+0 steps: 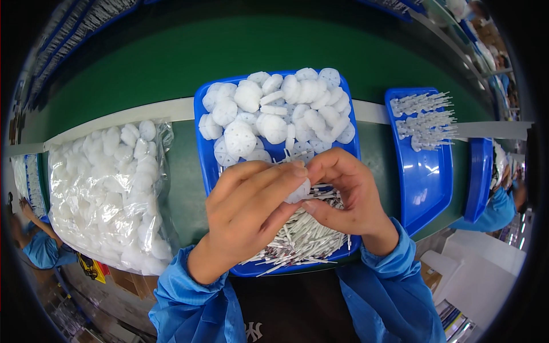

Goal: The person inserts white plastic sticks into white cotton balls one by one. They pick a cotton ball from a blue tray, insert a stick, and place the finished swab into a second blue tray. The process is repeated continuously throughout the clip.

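Above a blue tray [201,154], my two hands meet around a white round disc [298,193] dotted with small holes. My left hand [246,197] pinches it from the left, its fingers covering most of it. On the other side my right hand [354,191] has its thumb and fingertips closed at the disc's edge. Whether a thin stick is also between the fingertips cannot be made out. Many similar white discs [249,97] are heaped in the tray's far half. Thin white sticks with dark parts [291,243] lie in a loose pile in its near half, partly under my hands.
Left of the tray lies a clear plastic bag [108,194] full of white discs. To the right, a blue tray [426,183] carries discs with sticks standing in them [423,120]. Another blue tray [479,180] is further right. A green belt [171,46] runs behind; co-workers sit either side.
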{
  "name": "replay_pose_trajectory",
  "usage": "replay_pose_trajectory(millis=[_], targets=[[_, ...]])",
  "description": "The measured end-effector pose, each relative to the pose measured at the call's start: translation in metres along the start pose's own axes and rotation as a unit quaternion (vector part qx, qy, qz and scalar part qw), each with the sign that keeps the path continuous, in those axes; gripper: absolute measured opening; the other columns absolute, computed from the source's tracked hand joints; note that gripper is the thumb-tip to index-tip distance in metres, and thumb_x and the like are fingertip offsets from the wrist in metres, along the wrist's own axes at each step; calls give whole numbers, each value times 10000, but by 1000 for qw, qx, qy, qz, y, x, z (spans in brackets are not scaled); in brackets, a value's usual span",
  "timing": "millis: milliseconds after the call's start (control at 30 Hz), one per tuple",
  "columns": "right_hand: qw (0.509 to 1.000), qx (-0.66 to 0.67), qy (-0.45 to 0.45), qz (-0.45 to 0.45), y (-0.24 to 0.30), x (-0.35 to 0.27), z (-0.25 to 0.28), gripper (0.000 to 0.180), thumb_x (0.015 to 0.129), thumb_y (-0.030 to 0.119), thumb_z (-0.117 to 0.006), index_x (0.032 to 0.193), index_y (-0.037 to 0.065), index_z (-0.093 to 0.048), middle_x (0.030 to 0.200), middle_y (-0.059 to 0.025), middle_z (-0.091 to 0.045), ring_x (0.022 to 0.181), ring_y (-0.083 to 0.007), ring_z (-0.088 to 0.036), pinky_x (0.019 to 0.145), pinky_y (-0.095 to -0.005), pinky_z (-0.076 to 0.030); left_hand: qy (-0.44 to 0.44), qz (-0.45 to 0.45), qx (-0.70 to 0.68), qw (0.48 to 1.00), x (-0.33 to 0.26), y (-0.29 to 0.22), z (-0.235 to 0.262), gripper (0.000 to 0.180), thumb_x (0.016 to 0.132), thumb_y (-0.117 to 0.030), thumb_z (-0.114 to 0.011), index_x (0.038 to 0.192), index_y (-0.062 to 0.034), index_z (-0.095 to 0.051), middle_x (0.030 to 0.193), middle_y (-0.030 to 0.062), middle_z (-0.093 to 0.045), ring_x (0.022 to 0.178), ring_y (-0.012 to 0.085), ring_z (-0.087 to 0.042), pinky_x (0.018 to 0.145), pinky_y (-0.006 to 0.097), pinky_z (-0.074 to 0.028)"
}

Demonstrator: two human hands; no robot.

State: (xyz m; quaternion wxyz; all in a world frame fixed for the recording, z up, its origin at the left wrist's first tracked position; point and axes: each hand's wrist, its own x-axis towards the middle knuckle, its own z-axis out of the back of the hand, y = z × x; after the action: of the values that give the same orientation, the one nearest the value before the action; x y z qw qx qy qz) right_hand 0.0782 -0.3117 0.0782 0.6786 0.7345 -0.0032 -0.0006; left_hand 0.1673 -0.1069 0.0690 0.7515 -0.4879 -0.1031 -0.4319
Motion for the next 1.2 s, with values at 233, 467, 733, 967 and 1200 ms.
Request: replay_pose_trajectory(millis=[233, 467, 733, 967, 1200], targets=[[969, -204, -111, -86, 23, -3, 17, 28, 985, 15, -773, 1006, 7, -756, 878, -70, -799, 868, -88, -781, 756, -240, -582, 58, 61, -133, 988, -4, 5, 13, 450, 873, -145, -889, 1302, -59, -786, 1289, 160, -764, 1067, 298, -722, 894, 378, -583], [748, -620, -43, 234, 9, 15, 5, 183, 804, 140, -823, 986, 135, -801, 998, 7, -726, 883, -189, -704, 727, -370, -547, -71, 240, -350, 903, -10, 7, 17, 280, 1115, -141, -645, 1263, 67, -759, 1287, 186, -710, 1197, 243, -695, 1020, 346, -562], [841, -511, -16, 177, 8, 18, 8, 201, 782, 1, -821, 917, 89, -700, 920, -33, -715, 843, -216, -707, 808, -358, -552, -12, 257, -369, 893, -11, 14, 19, 377, 1025, -28, -592, 1369, 20, -738, 1364, 165, -646, 1208, 218, -648, 994, 318, -524], [978, -160, -104, 79, 2, -3, -2, 217, 841, -58, -796, 1044, 18, -790, 937, -65, -804, 819, -134, -780, 793, -302, -633, 48, 234, -311, 920, -14, 13, 9, 637, 863, 130, -562, 1452, -59, -715, 1198, 105, -639, 1043, 166, -629, 834, 261, -538], [917, -376, -86, 106, 7, -1, -4, 270, 790, 36, -851, 1052, 104, -847, 713, -30, -730, 642, -192, -709, 606, -323, -529, -1, 277, -323, 905, -15, 9, 8, 414, 952, 89, -695, 1350, -13, -740, 1240, 119, -680, 1059, 168, -730, 849, 269, -620]])
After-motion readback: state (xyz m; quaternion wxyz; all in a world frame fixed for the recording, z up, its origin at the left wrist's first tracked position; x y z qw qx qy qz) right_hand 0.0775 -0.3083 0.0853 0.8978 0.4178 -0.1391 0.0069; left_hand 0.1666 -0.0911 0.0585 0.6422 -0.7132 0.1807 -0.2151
